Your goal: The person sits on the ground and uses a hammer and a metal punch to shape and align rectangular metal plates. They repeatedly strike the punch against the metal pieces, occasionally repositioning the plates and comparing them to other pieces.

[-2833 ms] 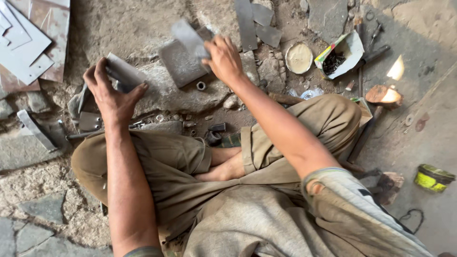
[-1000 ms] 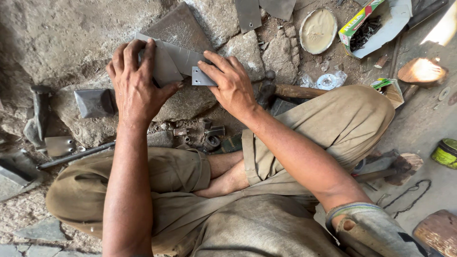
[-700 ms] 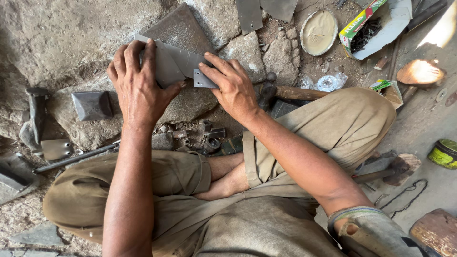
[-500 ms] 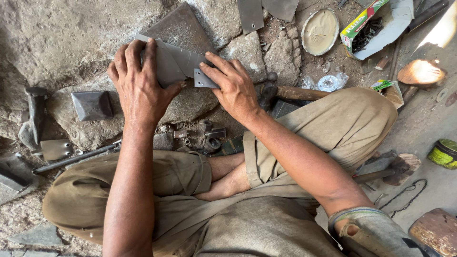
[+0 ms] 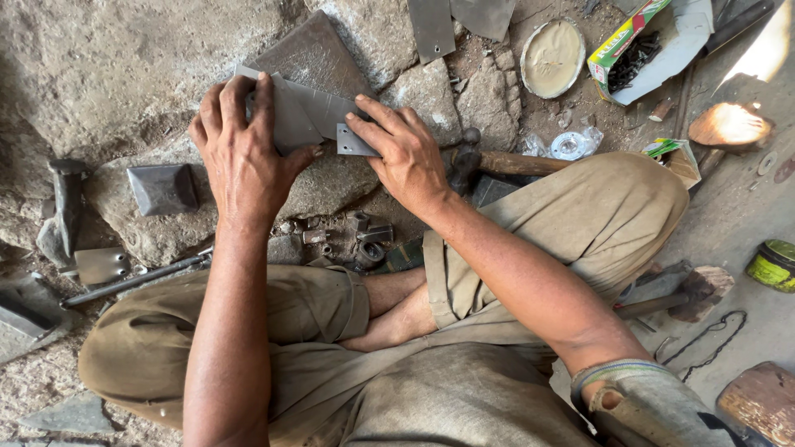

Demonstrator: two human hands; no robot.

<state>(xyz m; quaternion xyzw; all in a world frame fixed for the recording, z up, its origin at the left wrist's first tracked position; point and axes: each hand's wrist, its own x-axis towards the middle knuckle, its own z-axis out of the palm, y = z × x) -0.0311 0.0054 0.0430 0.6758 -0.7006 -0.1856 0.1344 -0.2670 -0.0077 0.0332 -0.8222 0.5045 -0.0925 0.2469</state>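
Dull grey metal plates [image 5: 319,116] lie on a mottled grey-brown stone [image 5: 124,74], beside olive-khaki trousers [image 5: 596,215], a brown-handled hammer [image 5: 497,161], a green-and-yellow tin [image 5: 772,265] and a multicoloured carton [image 5: 629,37].

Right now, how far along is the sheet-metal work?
Done: bent metal piece set aside on the rock. In hand: left hand presses grey sheet pieces on the stone; right hand aligns a small holed plate. Left: hammer lies untouched.
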